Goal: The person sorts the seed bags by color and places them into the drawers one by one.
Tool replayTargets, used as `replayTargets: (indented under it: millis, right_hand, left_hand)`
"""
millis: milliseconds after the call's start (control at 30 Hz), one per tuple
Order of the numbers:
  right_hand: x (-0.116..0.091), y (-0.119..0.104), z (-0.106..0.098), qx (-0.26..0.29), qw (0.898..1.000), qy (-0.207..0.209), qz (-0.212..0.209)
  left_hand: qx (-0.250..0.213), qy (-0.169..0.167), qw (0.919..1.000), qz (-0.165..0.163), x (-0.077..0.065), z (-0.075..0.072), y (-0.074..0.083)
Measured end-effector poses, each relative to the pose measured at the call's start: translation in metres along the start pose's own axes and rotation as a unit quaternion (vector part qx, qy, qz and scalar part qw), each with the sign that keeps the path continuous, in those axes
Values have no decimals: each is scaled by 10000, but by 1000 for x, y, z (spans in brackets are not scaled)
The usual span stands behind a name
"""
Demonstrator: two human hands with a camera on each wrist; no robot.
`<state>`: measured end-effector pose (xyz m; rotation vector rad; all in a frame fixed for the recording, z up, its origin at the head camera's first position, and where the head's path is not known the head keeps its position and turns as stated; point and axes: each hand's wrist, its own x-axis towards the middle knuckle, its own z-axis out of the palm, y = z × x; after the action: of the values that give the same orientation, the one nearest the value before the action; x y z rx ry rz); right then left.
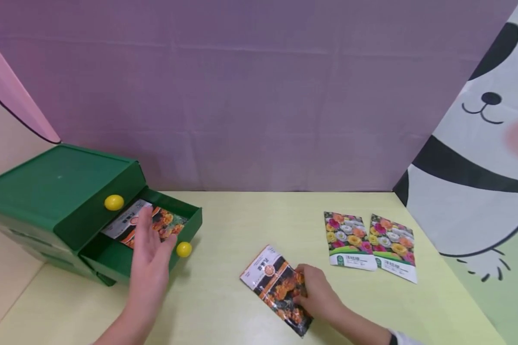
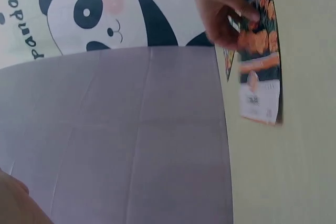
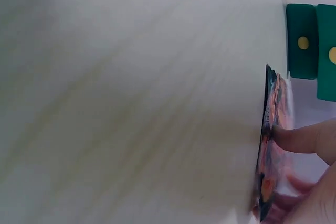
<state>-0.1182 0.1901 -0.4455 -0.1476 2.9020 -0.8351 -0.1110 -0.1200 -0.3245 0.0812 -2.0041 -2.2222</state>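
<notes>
My right hand (image 1: 321,297) pinches the edge of a seed packet (image 1: 280,290) with a white end and orange flowers, over the table's middle. In the right wrist view, that seed packet (image 3: 269,145) appears nearly edge-on, with the thumb against it. My left hand (image 1: 150,258) is raised with straight fingers in front of a pulled-out green drawer (image 1: 192,225). Inside the drawer lies an orange-flower seed packet (image 1: 166,221), partly hidden by that hand. Only a bit of the left hand (image 2: 18,203) shows in the left wrist view.
The green cabinet (image 1: 60,179) stands at the left, with a yellow knob (image 1: 114,202) above the drawer and another yellow knob (image 1: 183,249) on the drawer front. Two multicoloured-flower seed packets (image 1: 349,239) (image 1: 393,244) lie side by side at the right. A purple cloth (image 1: 259,96) hangs behind.
</notes>
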Motion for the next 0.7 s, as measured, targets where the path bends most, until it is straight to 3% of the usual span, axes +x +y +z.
replayTargets:
  millis: [100,333,500,700]
  right_hand:
    - [2,-2,0,20,10000,1,73]
    - [12,5,-12,878,9932,-266,724]
    - [19,10,-22,1680,9772,-424,1229]
    - [18,5,-39,2790,9533,-626,975]
  left_hand:
    - [-67,-253,9995,175,-5,12,-8]
    - [53,-847,9964,-14,-11,39,-30]
    - [46,-1143,9931,-250,-11,55,-53]
    - [38,-1162,9912,-633,-9,68,-72]
